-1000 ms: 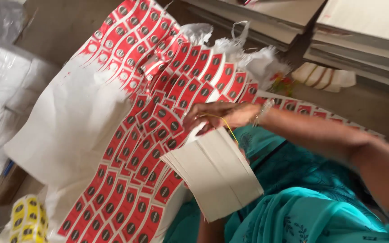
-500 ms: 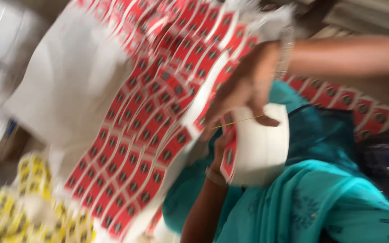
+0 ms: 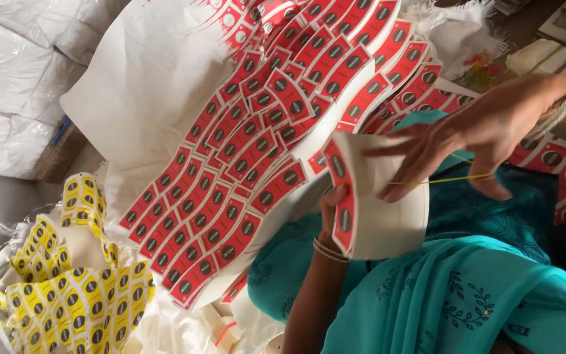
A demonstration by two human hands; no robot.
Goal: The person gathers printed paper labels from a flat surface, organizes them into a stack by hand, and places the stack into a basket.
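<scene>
Holding label stack (image 3: 378, 203), left hand (image 3: 330, 208) grips underneath.

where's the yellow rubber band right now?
Head view, right of centre: the thin yellow rubber band stretches across the right hand, just right of the white paper stack.

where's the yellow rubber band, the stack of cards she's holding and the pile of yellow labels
yellow rubber band (image 3: 456, 178), head view, on the stretched strand below the right hand's fingers
stack of cards (image 3: 388, 223), head view, on its white side face
pile of yellow labels (image 3: 80, 301), head view, on the middle of the heap at lower left
</scene>
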